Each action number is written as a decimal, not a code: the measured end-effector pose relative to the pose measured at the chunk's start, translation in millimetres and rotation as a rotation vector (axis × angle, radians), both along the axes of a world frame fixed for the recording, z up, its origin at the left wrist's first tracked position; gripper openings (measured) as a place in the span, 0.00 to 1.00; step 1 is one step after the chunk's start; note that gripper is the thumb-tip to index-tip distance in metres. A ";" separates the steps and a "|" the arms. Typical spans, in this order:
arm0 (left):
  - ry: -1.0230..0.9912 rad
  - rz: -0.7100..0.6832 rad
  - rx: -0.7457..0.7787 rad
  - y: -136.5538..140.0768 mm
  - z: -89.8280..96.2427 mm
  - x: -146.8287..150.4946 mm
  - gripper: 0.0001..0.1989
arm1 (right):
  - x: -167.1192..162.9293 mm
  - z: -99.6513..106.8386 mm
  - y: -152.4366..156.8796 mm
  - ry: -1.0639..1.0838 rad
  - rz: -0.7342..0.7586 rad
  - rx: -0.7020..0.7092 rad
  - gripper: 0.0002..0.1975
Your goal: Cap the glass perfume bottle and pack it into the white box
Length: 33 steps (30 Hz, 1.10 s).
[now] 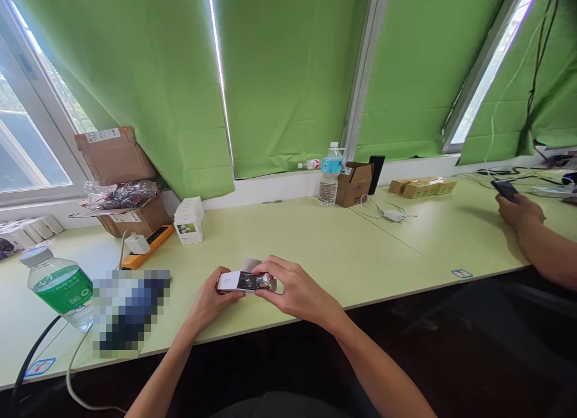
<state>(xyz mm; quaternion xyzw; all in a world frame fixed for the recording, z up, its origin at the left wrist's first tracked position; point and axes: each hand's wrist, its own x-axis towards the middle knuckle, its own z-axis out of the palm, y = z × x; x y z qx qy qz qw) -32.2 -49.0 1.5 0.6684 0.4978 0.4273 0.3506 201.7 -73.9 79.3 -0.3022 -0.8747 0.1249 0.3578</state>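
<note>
Above the table's front edge, my left hand (pixel 213 296) is closed around the left end of a small white box (pixel 228 280), thumb below and fingers above. A pale flap (pixel 250 264) stands up behind it. On its right side the box has a dark printed or open part; I cannot tell which. My right hand (pixel 295 290) pinches a shiny silvery piece (pixel 267 281) at that right end, between thumb and fingers. Whether this piece is inside the box or partly out of it is unclear.
Left stand a green-labelled bottle (pixel 63 289), a blurred-out patch (pixel 130 313), an orange power strip (pixel 153 248) and stacked white boxes (pixel 189 220). Behind are a water bottle (pixel 330 178) and a cardboard box (pixel 354 185). At right, another person's hand (pixel 523 211) holds a phone (pixel 505 190).
</note>
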 end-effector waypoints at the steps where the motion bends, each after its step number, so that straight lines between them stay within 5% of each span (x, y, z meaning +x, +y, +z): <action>1: 0.005 0.006 0.001 0.0 0.1 0.3 0.18 | -0.2 -0.1 -0.2 -0.015 -0.013 0.014 0.13; 16: 0.032 0.073 0.047 0.0 -1.8 1.0 0.18 | 3.8 -1.9 -0.8 -0.068 -0.044 -0.065 0.12; 22: -0.037 0.059 0.031 -3.4 1.3 3.9 0.31 | 4.8 -3.5 3.0 -0.073 -0.057 -0.052 0.12; 27: 0.031 0.062 0.073 -3.1 1.6 3.0 0.18 | 2.6 -5.3 3.3 -0.098 -0.051 -0.064 0.11; 33: 0.061 0.071 0.089 -3.0 0.7 3.4 0.17 | 4.1 -4.4 2.7 -0.102 -0.040 -0.073 0.11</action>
